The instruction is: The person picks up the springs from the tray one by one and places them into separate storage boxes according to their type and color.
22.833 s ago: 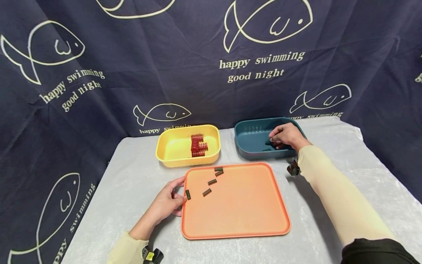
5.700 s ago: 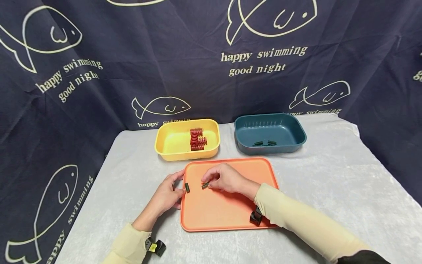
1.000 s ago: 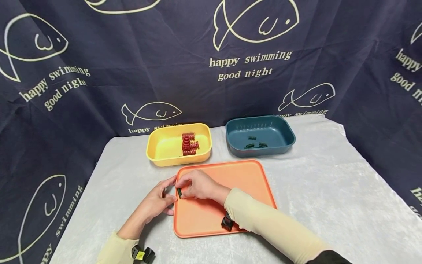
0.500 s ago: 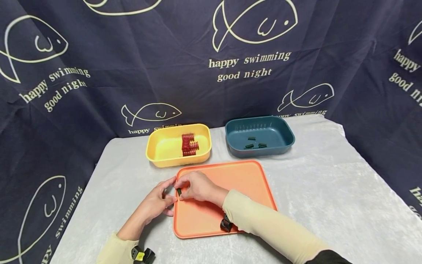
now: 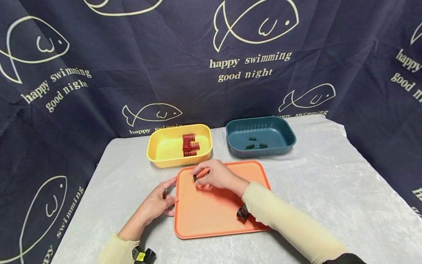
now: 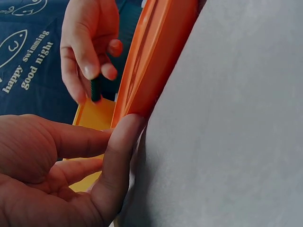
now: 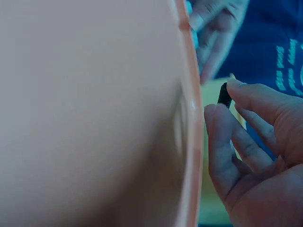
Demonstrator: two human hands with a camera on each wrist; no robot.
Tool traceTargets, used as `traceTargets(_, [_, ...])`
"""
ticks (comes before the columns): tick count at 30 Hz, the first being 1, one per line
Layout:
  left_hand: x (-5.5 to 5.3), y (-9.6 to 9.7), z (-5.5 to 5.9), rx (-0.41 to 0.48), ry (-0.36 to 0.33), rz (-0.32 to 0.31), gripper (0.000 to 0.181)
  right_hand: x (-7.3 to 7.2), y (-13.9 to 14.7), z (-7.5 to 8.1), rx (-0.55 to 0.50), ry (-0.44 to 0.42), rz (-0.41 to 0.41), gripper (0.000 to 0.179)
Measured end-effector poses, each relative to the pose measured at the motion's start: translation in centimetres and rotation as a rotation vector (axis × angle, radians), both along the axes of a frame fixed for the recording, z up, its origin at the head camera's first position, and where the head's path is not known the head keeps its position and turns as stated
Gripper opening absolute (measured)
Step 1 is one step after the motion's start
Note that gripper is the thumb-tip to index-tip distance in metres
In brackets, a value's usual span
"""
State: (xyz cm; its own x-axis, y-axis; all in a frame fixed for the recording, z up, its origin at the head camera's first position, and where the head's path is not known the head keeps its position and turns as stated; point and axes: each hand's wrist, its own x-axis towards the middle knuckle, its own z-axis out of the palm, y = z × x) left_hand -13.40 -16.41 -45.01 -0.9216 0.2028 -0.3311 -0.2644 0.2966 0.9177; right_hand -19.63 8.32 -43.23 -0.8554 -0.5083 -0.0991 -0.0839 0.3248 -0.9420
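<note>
My right hand [image 5: 215, 176] pinches a small dark green coil spring [image 5: 195, 178] between thumb and fingertips, above the far left part of the orange tray [image 5: 224, 216]. In the right wrist view the spring [image 7: 225, 96] pokes out between the fingertips; the left wrist view shows it [image 6: 96, 89] hanging below the right hand [image 6: 90, 42]. At the tray's left edge, my left hand [image 5: 155, 201] grips the rim with thumb and fingers, as the left wrist view also shows at the tray's rim [image 6: 147, 71].
Behind the tray stands a yellow bin [image 5: 165, 146] with several red springs [image 5: 187, 145]. To its right, a dark teal bin [image 5: 277, 139] holds several dark green springs [image 5: 252, 139]. A pale cloth [image 5: 323, 183] covers the table, and a dark blue fish-print curtain [image 5: 184, 66] hangs behind.
Half a second ago my right hand was at the tray's left edge; it has lifted the spring there and moved right and away from me. The left hand stays on the rim.
</note>
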Motion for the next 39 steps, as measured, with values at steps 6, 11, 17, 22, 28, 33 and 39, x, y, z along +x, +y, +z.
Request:
traceTargets(6, [0.0,-0.2,-0.2,-0.002,0.008,0.005,0.075,-1.5,3.1,1.5,-0.164,-0.058,-0.054,0.032])
traceTargets(11, [0.0,-0.3,-0.2,-0.007,0.01,0.011,0.075,-2.9,5.8,3.2,-0.164,-0.015,-0.138,0.033])
traceTargets(17, [0.1,-0.3,0.0,-0.01,0.01,0.01,0.075,-4.7,9.2,4.9,-0.16,0.008,-0.211,0.034])
traceTargets(22, [0.2,-0.3,0.0,-0.01,0.008,0.014,0.074,-6.4,12.1,5.1,-0.184,-0.005,-0.284,0.038])
traceTargets(28, [0.4,-0.2,0.0,-0.002,0.007,0.016,0.074,-8.7,15.4,4.2,-0.19,-0.008,-0.36,0.041])
traceTargets(33, [0.4,-0.1,0.0,-0.008,0.002,0.021,0.074,-10.1,18.2,2.9,-0.159,-0.068,-0.43,0.041])
traceTargets(39, [0.4,0.1,0.1,-0.016,0.009,0.024,0.074,-11.2,20.4,1.8,-0.032,-0.086,-0.498,0.042])
